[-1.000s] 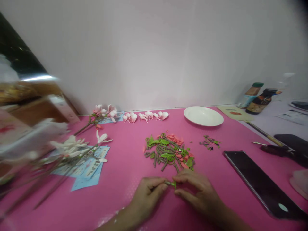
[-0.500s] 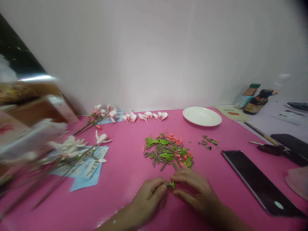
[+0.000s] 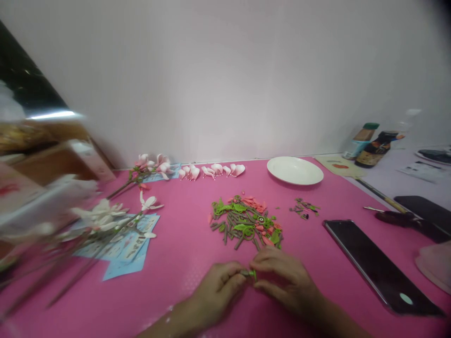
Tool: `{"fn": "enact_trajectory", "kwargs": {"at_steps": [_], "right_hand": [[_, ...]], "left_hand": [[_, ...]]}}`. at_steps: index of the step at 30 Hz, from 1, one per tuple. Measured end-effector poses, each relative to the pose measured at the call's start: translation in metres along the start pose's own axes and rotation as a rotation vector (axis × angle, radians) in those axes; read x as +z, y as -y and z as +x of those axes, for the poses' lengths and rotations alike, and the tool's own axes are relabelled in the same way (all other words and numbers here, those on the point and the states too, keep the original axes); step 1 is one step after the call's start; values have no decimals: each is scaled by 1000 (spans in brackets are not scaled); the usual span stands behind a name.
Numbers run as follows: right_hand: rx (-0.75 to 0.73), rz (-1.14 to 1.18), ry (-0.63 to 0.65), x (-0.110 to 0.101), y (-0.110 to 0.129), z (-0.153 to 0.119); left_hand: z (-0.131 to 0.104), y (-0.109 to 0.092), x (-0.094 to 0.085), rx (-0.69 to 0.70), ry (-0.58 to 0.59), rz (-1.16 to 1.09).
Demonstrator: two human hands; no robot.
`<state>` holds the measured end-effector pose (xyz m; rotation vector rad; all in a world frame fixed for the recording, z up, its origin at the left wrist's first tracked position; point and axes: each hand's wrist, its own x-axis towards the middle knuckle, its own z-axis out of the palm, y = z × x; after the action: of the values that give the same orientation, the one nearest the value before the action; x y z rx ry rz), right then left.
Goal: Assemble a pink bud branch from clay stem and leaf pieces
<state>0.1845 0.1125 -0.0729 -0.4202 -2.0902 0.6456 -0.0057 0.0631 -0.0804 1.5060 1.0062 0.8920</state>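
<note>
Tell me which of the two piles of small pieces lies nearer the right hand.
The large middle pile: its edge lies close to the right hand. The small pile sits farther away, between the plate and phone.

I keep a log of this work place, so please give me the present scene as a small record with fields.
Left hand: pinches the brownish end of a small piece
Right hand: holds its green end
Beyond them: pile of green, coral and brown parts
Far side: white plate, pale pink petals
Left side: white flowers, blue cards
Right side: dark phone, lying flat
</note>
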Motion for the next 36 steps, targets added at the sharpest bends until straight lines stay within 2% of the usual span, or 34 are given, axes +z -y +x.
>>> {"fn": "enact_trajectory", "kwargs": {"at_steps": [10, 16, 20, 27, 32, 36], "right_hand": [[-41, -14, 12, 1, 2, -1], [11, -56, 2, 0, 7, 3], [50, -58, 2, -3, 9, 3], [4, -26, 0, -2, 8, 1], [15, -42, -51, -7, 13, 5], [63, -46, -104, -10, 12, 4]], "left_hand": [[0, -2, -1, 23, 19, 47], [-3, 3, 7, -43, 18, -307], [-4, 4, 8, -32, 12, -341], [-3, 1, 5, -37, 23, -290], [-2, 4, 7, -113, 85, -519], [1, 9, 5, -157, 47, -682]]}}
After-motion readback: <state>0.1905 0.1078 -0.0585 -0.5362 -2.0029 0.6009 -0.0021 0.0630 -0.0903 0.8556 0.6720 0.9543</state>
